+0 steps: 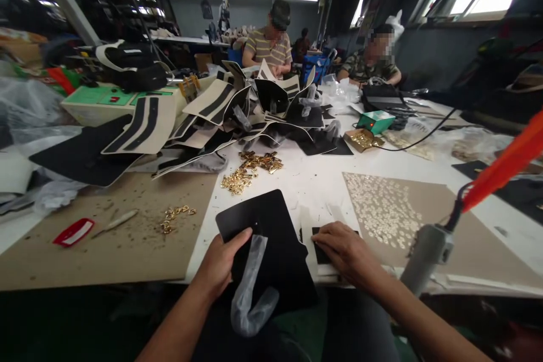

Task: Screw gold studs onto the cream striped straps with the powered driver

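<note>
My left hand (217,263) grips the left edge of a black panel (280,243), thumb on top and fingers beneath. The panel is tilted over the table's front edge. From it hangs a strap (250,288) wrapped in clear plastic. To the right, my right hand (345,249) is closed, its fingertips together on a small black piece (323,254) with pale strips beside it. The hand covers much of that piece. Beyond the panel lie gold metal fittings (237,181) in a loose pile.
Cream-and-black panels (212,102) are heaped at the back. On the left board lie a red dish (74,232), a pointed tool (116,222) and gold hooks (173,216). Small pale pieces (382,206) cover the right board, near a grey tool with an orange strip (428,254). Two people sit opposite.
</note>
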### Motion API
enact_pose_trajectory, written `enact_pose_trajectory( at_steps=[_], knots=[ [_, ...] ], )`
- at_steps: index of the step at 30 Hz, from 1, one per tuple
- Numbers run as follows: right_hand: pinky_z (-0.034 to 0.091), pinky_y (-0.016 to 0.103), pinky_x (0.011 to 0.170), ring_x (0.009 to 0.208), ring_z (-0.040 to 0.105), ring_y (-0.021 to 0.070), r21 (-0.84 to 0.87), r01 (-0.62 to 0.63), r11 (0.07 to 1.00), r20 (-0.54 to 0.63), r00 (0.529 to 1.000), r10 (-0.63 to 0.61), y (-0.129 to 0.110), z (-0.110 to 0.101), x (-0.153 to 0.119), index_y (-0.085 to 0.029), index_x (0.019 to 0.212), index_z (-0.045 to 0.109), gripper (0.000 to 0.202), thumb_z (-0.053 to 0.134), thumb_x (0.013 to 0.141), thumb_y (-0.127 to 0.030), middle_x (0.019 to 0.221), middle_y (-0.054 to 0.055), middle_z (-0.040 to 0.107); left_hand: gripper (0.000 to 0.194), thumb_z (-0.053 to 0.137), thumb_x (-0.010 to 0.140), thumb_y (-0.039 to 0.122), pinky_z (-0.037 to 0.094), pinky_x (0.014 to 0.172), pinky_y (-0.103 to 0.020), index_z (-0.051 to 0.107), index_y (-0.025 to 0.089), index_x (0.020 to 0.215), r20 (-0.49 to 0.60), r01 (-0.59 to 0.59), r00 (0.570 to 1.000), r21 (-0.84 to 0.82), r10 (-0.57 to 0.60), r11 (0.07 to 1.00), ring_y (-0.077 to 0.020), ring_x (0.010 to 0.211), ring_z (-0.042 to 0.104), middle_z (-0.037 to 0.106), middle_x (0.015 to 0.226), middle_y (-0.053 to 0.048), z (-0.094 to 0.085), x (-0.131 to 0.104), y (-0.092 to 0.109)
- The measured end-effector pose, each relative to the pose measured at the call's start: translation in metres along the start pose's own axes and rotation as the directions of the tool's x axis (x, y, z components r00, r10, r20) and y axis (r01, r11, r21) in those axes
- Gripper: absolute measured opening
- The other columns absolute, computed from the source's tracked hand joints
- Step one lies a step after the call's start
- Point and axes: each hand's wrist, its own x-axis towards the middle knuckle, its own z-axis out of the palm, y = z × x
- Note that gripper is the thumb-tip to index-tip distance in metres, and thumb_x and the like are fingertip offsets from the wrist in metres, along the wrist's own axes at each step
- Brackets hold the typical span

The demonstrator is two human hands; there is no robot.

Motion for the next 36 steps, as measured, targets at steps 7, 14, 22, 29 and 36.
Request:
enact_pose_trajectory(
  at_steps=[7, 14, 22, 29, 36],
  knots=[
    [0.052, 0.040, 0.085, 0.096, 0.064, 0.0249, -0.012, -0.037, 0.999, -0.042, 0.998, 0.037, 0.006, 0.006, -0.002, -0.030, 0.119, 0.076, 0.029, 0.050, 0.107, -0.024, 0.105, 0.008, 0.070, 0.054, 0.087, 0.077, 0.045, 0.055, 0.105, -0.045, 0.076, 0.013, 0.120, -0.005, -0.023, 1.000, 0.046, 0.023, 0.999, -0.0369, 0.117, 0.072, 0.079, 0.120, -0.014, 0.003, 0.000, -0.002],
    [0.053, 0.042, 0.090, 0.099, 0.065, 0.0267, 0.006, -0.126, 0.992, -0.024, 0.992, 0.126, 0.006, -0.004, 0.003, -0.027, 0.121, 0.072, 0.026, 0.060, 0.099, -0.025, 0.105, 0.008, 0.072, 0.055, 0.087, 0.077, 0.044, 0.058, 0.100, -0.046, 0.075, 0.014, 0.122, 0.015, -0.031, 0.999, 0.028, 0.031, 0.999, -0.0367, 0.111, 0.075, 0.079, 0.119, -0.014, 0.002, -0.002, -0.002],
    [0.053, 0.039, 0.088, 0.097, 0.066, 0.0242, 0.037, -0.135, 0.990, 0.043, 0.990, 0.133, 0.003, -0.012, 0.008, -0.026, 0.103, 0.075, 0.017, 0.058, 0.100, -0.025, 0.101, 0.006, 0.072, 0.050, 0.087, 0.077, 0.045, 0.058, 0.099, -0.044, 0.077, 0.015, 0.117, 0.029, -0.055, 0.998, 0.042, 0.054, 0.998, -0.0365, 0.109, 0.075, 0.080, 0.116, -0.013, -0.002, 0.001, -0.005],
    [0.048, 0.042, 0.085, 0.093, 0.065, 0.0248, -0.114, -0.006, 0.993, -0.015, 1.000, 0.004, 0.006, -0.008, 0.007, -0.026, 0.103, 0.076, 0.023, 0.055, 0.106, -0.034, 0.101, 0.008, 0.073, 0.052, 0.088, 0.075, 0.049, 0.056, 0.100, -0.045, 0.079, 0.015, 0.114, 0.028, -0.063, 0.998, 0.067, 0.061, 0.996, -0.0385, 0.115, 0.073, 0.080, 0.116, -0.014, -0.004, 0.001, -0.005],
    [0.048, 0.040, 0.080, 0.090, 0.065, 0.0232, -0.075, 0.064, 0.995, -0.022, 0.998, -0.065, 0.015, -0.007, -0.004, -0.029, 0.112, 0.078, 0.026, 0.052, 0.107, -0.034, 0.101, 0.007, 0.074, 0.049, 0.085, 0.080, 0.046, 0.057, 0.100, -0.044, 0.077, 0.016, 0.118, 0.041, -0.057, 0.998, 0.070, 0.055, 0.996, -0.0371, 0.112, 0.074, 0.079, 0.118, -0.013, -0.005, 0.002, -0.007]
  ],
)
